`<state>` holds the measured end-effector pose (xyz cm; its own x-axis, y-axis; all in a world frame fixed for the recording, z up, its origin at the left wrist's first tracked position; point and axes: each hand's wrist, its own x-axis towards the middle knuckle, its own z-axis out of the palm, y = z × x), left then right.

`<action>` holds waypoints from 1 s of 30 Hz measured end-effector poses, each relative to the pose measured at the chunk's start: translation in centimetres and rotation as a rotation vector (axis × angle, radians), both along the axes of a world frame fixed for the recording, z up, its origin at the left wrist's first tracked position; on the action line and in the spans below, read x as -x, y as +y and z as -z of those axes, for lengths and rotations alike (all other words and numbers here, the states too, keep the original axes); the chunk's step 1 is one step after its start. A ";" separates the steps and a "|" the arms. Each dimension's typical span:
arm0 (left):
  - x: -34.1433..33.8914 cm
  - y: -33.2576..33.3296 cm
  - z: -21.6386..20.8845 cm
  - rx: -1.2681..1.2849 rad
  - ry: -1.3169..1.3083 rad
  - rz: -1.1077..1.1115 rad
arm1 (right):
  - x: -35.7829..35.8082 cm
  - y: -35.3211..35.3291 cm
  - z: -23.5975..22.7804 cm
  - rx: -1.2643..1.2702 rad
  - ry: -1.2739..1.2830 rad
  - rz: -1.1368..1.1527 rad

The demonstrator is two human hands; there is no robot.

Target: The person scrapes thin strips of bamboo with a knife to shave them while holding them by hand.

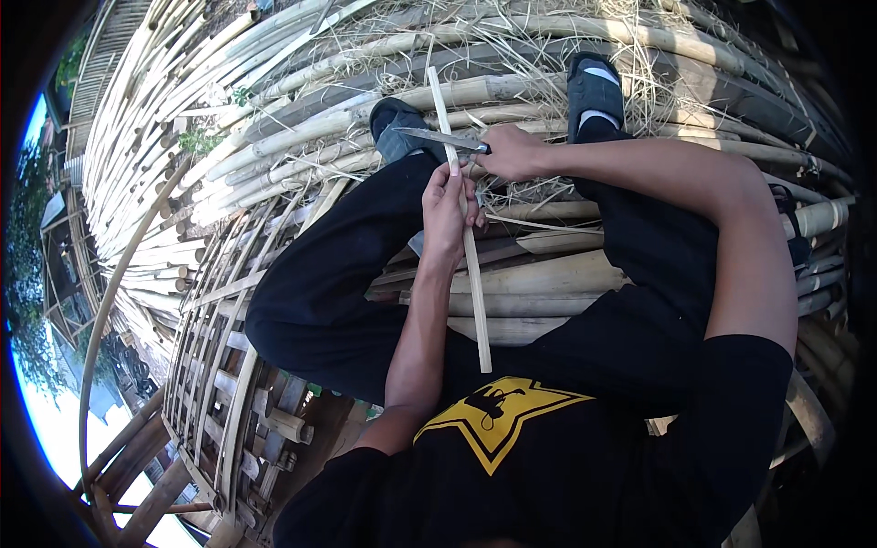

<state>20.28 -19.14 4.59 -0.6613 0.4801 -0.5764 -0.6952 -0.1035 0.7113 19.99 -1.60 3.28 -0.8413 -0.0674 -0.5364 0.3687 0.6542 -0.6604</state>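
Note:
A long pale bamboo strip (475, 283) runs upright through the middle of the view, from beyond my feet back to my shirt. My left hand (445, 215) is closed around it a little above its middle, thumb lying along it. Just past that grip, my right hand (513, 152) is closed on a knife (448, 139). Its handle is mostly hidden in the fist. The blade points left and crosses the strip, close to it or touching; I cannot tell which.
Stacked bamboo poles (512, 89) lie under and around my feet, littered with thin shavings (630, 46). My shoes (594, 91) rest on them beyond the hands. To the left stand a slatted bamboo frame (219, 365) and a large heap of cut poles (146, 183).

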 end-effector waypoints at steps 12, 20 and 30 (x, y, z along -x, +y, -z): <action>-0.4 0.3 -1.1 -0.098 -0.025 0.064 | -0.4 1.7 -1.4 -0.197 0.043 -0.166; -0.7 0.7 -2.0 -0.149 -0.088 0.038 | -0.1 2.3 -2.6 -0.282 0.132 -0.206; -1.7 0.9 -3.1 -0.218 -0.125 0.146 | 5.5 13.3 -1.1 -0.575 0.171 0.156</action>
<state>21.98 -18.20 7.65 -0.5063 0.6865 -0.5219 -0.7949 -0.1369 0.5911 14.46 11.68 4.33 -0.8951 0.3231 -0.3074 0.4089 0.8697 -0.2766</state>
